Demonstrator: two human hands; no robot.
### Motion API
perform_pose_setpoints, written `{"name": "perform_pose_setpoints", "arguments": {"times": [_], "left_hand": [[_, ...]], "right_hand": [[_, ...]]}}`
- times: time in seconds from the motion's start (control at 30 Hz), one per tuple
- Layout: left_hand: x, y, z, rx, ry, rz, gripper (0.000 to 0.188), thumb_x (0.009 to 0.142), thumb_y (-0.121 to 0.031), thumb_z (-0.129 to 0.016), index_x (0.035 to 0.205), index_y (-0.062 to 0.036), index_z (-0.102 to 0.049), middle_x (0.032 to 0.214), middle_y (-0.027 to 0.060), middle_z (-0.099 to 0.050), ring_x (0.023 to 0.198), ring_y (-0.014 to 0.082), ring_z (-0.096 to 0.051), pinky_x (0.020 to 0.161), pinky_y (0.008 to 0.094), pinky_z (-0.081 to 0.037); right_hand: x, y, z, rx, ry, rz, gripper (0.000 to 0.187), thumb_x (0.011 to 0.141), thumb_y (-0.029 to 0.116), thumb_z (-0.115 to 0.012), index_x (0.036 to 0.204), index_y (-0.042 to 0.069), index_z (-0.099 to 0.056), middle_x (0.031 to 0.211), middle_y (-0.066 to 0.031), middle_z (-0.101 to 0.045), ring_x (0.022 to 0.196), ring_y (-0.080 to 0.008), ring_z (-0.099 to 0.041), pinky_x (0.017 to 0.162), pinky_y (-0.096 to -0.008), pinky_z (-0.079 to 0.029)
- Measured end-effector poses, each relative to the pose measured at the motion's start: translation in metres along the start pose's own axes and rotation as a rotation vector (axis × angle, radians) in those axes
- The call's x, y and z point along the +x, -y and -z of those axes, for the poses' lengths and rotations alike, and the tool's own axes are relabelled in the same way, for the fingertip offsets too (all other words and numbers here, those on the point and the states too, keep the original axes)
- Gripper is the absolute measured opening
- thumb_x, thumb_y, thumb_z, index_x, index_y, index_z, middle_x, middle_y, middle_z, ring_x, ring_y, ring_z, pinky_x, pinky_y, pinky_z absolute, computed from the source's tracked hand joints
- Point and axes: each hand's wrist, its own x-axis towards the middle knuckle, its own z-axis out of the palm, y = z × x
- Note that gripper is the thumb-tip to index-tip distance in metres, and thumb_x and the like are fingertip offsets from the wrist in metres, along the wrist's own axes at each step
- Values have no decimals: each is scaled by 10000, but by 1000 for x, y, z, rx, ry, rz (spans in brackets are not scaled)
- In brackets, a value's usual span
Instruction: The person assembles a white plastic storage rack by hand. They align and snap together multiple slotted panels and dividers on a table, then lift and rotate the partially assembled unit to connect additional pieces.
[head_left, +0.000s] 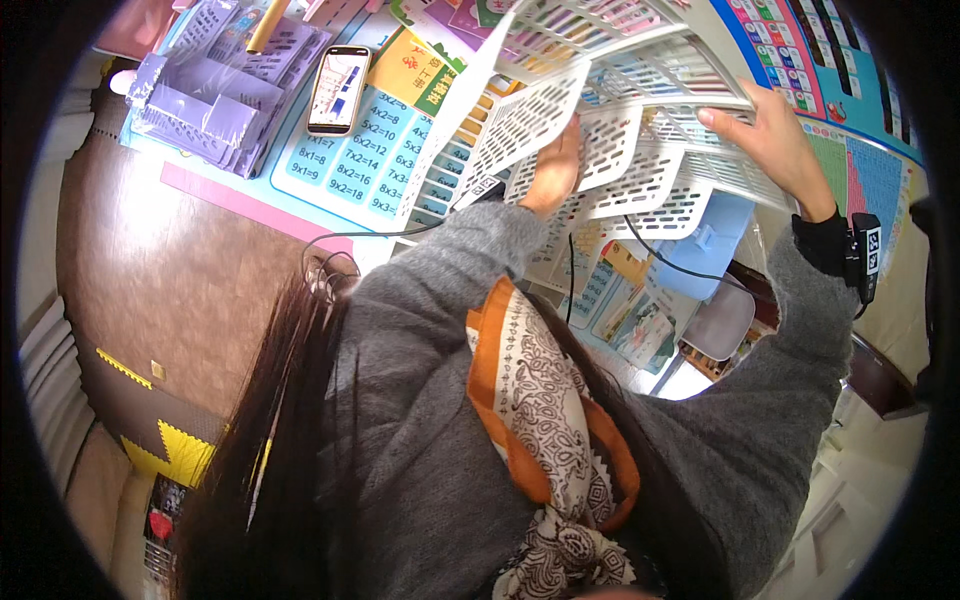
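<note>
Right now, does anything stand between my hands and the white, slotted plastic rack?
Nothing visible blocks the right hand: it grips the edge of the white, slotted plastic rack. The left hand is in among the panels; one panel partly hides it, so I cannot tell what its fingers touch.

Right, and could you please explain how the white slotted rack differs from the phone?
The white slotted rack is much larger than the phone. The rack has several panels full of openings, while the phone is one slim slab with a lit screen. The rack is held at an edge by the right hand, whereas the phone lies flat, with no hand on it. Both show white: the rack on its panels, the phone on its screen.
</note>
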Motion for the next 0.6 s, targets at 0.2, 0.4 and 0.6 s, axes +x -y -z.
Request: {"name": "perform_pose_setpoints", "arguments": {"times": [0.2, 0.4, 0.6], "left_hand": [[-61, -27, 1, 372, -132, -595, 373, 934, -254, -492, 1203, -4, -429, 1189, 175, -425, 1041, 322, -453, 963, 413, -321], [-87, -51, -41, 450, 212, -659, 476, 810, -124, -654, 1212, -23, -419, 1141, 188, -504, 1030, 343, -508, 852, 422, -424], [-37, -43, -66, 676, 133, -586, 192, 882, -159, -530, 1005, -70, -413, 805, 183, -620, 646, 403, -612, 535, 494, -491]], "right_hand": [[-47, -29, 11, 130, 115, -221, 392, 857, 281, -645, 1083, -37, -612, 919, -107, -674, 811, -146, -614, 737, -277, -481], [-63, -48, -6, -23, -88, -229, 419, 824, 342, -674, 884, -71, -648, 689, -178, -632, 609, -176, -609, 562, -324, -459], [-58, -57, -4, -155, -101, -124, 427, 796, 351, -697, 780, -72, -641, 635, -212, -602, 559, -299, -597, 540, -369, -446]]}}
